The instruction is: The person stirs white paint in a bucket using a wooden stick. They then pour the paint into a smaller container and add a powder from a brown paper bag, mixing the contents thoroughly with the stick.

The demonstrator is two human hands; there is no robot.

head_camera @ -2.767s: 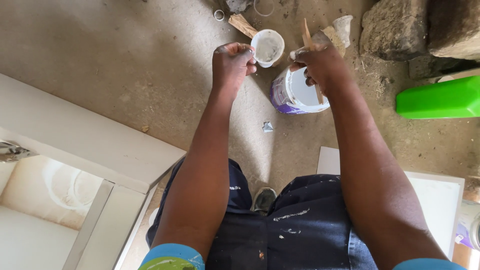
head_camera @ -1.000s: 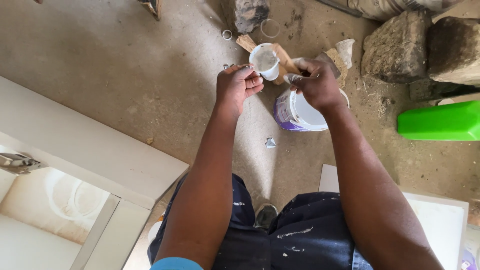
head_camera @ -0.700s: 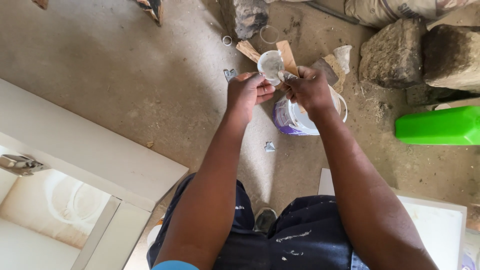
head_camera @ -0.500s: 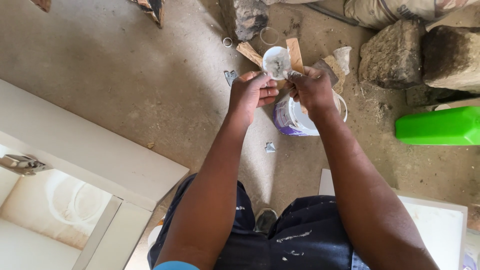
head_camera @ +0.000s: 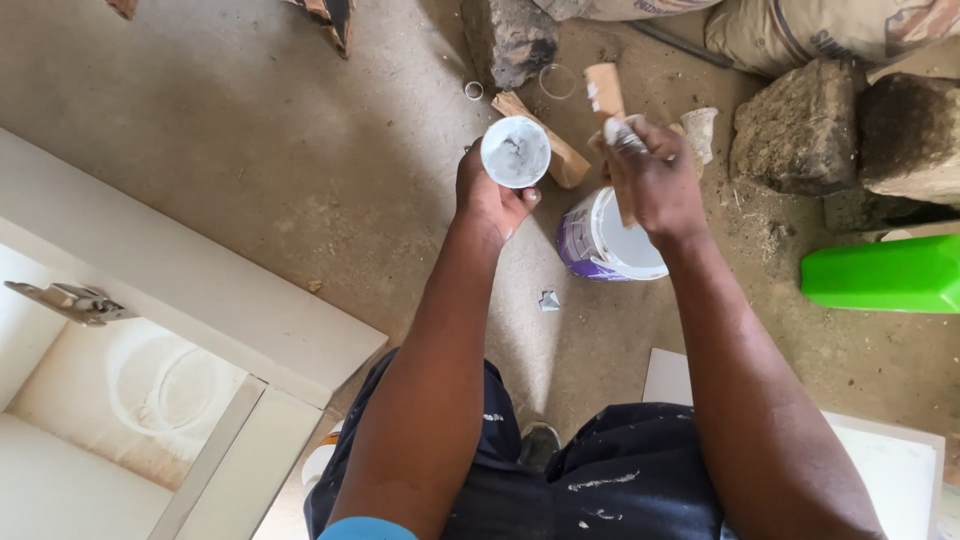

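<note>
Head view:
left hand (head_camera: 490, 200): fingers wrapped round small white cup (head_camera: 516, 152), held up above floor (head_camera: 250, 150)
right hand (head_camera: 655, 185): fingers closed on wooden stick (head_camera: 606, 95), over purple-and-white paint tub (head_camera: 605, 240)
tub: on floor, near green container (head_camera: 880, 275)
cabinet (head_camera: 150, 320): white, left

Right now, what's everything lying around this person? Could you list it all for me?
small round cup: one, white, held in the left hand
wooden stick: one, tan with white smears, in the right hand
paint bucket: one, white and purple, on the ground under the right hand
wood scrap: one, tan, behind the cup
cabinet: one, cream, left
rocks: several, grey, upper right
green container: one, right edge
left hand: one
right hand: one
</note>
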